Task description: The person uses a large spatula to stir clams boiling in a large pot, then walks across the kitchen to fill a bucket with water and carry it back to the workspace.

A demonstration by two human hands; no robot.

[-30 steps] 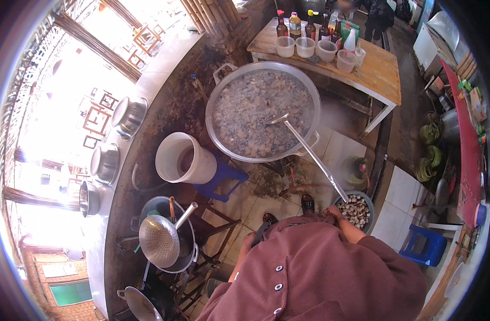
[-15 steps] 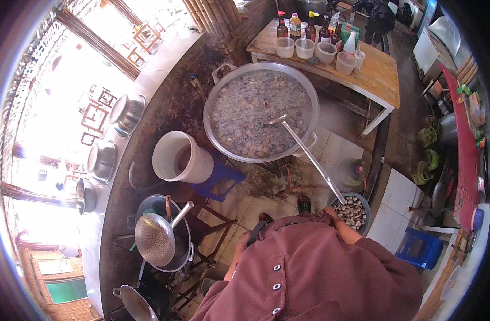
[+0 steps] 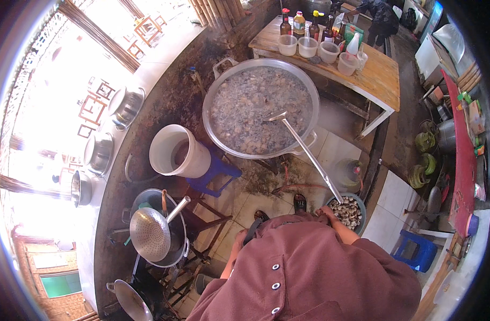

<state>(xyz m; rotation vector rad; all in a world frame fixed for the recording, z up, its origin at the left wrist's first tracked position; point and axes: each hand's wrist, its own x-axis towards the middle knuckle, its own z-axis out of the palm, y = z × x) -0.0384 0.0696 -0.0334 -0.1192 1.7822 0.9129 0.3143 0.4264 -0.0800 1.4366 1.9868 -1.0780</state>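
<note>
My right hand (image 3: pixel 324 214) is low beside my body, against the near-left edge of a round basin (image 3: pixel 364 216) of pale chopped pieces (image 3: pixel 347 211). Its fingers are partly hidden, so its grip does not show. At my left side, my left hand (image 3: pixel 239 238) is mostly covered by the brown shirt. Ahead stands a big steaming metal pot (image 3: pixel 315 109) full of dark broth with lumps in it. A long-handled ladle (image 3: pixel 309 152) leans across the pot's rim, its head at the surface and its handle reaching back over the basin; neither hand visibly holds it.
Left of the pot, a white bucket (image 3: pixel 162 152) sits on a blue stool (image 3: pixel 215 176). A perforated strainer (image 3: pixel 150 235) lies across another pot (image 3: pixel 175 259). A wooden table (image 3: pixel 381 80) carries bottles and plastic tubs. At right is another blue stool (image 3: pixel 416 251); a person (image 3: pixel 376 18) bends far back.
The whole view has shifted slightly, with the near things sliding a little left. My hands and the ladle keep nearly the same places.
</note>
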